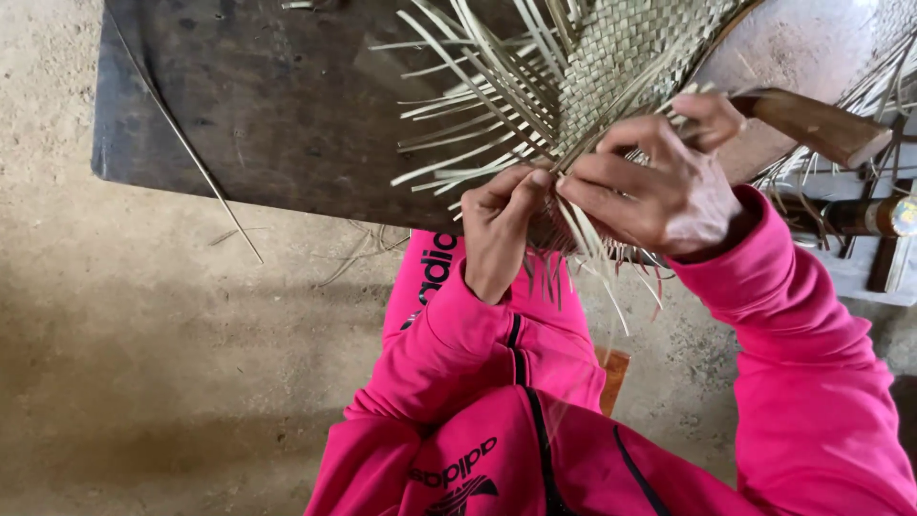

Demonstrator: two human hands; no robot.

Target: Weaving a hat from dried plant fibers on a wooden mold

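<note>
Two hands meet at the near edge of a half-woven mat (621, 57) of pale flat strips, which lies on a dark tabletop (267, 124) and hangs a little over its near edge. The left hand (499, 229) is pinched narrow, fingertips closed on a few loose strips (573, 225) right where the weave ends. Touching it, the right hand (659, 182) curls over the same edge, fingers pressing strips down, while its thumb and forefinger also hold a wooden-handled tool (812, 124) that points off to the right. Unwoven strip ends fan out to the left across the tabletop and dangle toward the lap. Both arms wear bright pink sleeves (812, 382). One long thin strip (191, 153) lies apart on the left, crossing from tabletop onto the earthen floor (143, 363).
</note>
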